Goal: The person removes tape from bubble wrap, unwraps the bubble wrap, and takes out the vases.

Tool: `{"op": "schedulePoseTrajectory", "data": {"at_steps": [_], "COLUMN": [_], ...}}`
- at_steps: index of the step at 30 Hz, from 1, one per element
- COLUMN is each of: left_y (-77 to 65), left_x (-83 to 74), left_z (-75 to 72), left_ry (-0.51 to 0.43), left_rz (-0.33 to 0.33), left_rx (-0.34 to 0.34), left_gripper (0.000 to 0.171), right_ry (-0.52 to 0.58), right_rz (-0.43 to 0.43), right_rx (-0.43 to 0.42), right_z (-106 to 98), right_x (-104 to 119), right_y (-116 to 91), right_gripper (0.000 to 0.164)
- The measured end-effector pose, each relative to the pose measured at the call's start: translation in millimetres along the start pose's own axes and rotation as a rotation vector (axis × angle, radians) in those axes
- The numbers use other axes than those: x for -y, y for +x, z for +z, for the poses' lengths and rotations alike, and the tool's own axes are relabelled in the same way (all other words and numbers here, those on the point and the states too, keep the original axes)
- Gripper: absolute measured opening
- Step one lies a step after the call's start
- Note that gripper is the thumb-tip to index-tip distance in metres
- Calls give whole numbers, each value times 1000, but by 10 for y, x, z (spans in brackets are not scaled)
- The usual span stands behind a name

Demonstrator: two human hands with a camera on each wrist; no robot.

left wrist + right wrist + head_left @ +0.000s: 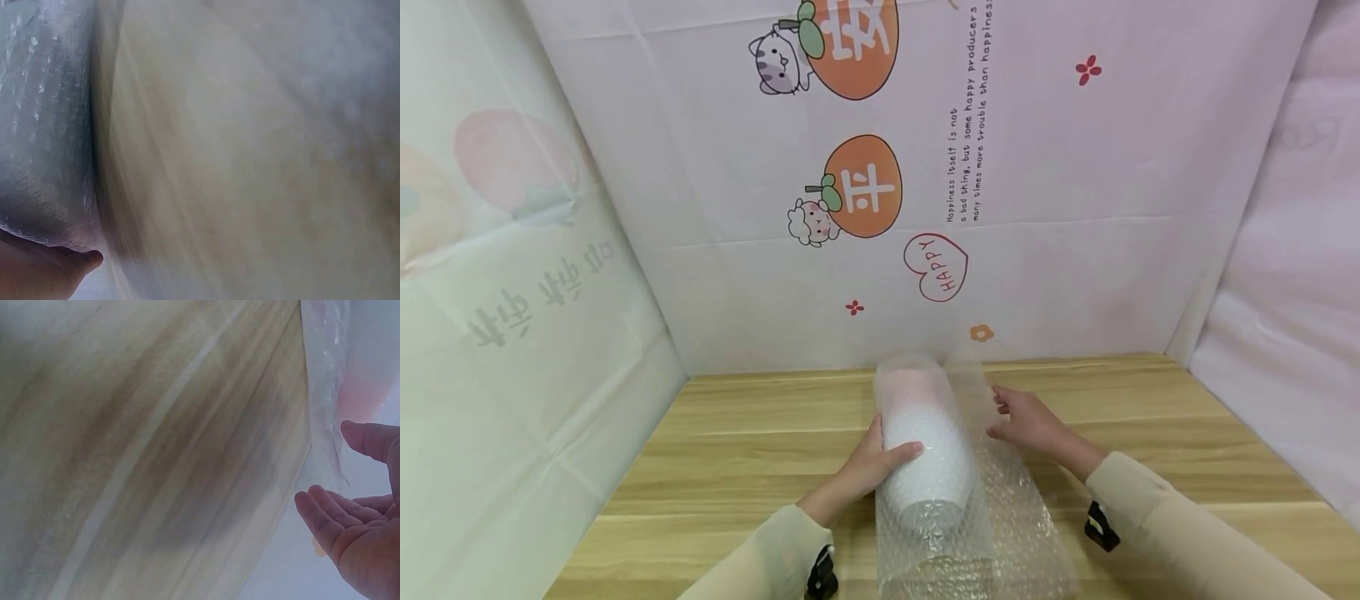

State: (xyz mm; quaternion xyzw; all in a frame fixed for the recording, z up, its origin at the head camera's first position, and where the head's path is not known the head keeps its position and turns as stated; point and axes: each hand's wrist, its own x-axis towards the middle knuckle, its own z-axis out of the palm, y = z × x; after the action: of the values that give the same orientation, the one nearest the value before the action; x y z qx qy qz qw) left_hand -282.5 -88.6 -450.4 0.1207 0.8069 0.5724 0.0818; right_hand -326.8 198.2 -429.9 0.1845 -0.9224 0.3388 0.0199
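A white vase-like object (pixel 928 450), pink toward its far end, lies lengthwise on the table inside clear bubble wrap (pixel 1026 517). My left hand (pixel 880 462) holds it from the left, thumb over the top and fingers along the side. In the left wrist view, the wrapped side (pixel 47 125) fills the left edge above that hand. To the right of the object, my right hand (pixel 1026 421) is close to a loose flap of the wrap. The right wrist view shows its thumb and fingers (pixel 322 519) spread apart, with nothing between them.
The wood-grain table (pixel 752 450) runs back to a white printed cloth backdrop (pixel 1037 275). More cloth hangs at the left side (pixel 497 375) and right side (pixel 1292 333). Bubble wrap stretches toward the table's near edge.
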Motion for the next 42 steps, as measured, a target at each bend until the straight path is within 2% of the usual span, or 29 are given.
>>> {"op": "schedulePoseTrajectory", "data": {"at_steps": [10, 18, 26, 42], "left_y": [0, 5, 20, 28], "left_x": [-8, 3, 17, 19], "left_z": [0, -7, -7, 9], "left_ry": [-7, -1, -4, 13], "left_rz": [7, 5, 10, 3], "left_rx": [6, 16, 16, 3], "left_gripper": [110, 111, 113, 113], "right_ry": [-26, -115, -125, -196], "right_rz": [47, -24, -18, -86], "right_rx": [29, 12, 55, 110], "right_z": [45, 52, 72, 94], "right_x": [-50, -73, -88, -83], "right_y": [-61, -94, -136, -157], "right_gripper": [82, 83, 76, 57]}}
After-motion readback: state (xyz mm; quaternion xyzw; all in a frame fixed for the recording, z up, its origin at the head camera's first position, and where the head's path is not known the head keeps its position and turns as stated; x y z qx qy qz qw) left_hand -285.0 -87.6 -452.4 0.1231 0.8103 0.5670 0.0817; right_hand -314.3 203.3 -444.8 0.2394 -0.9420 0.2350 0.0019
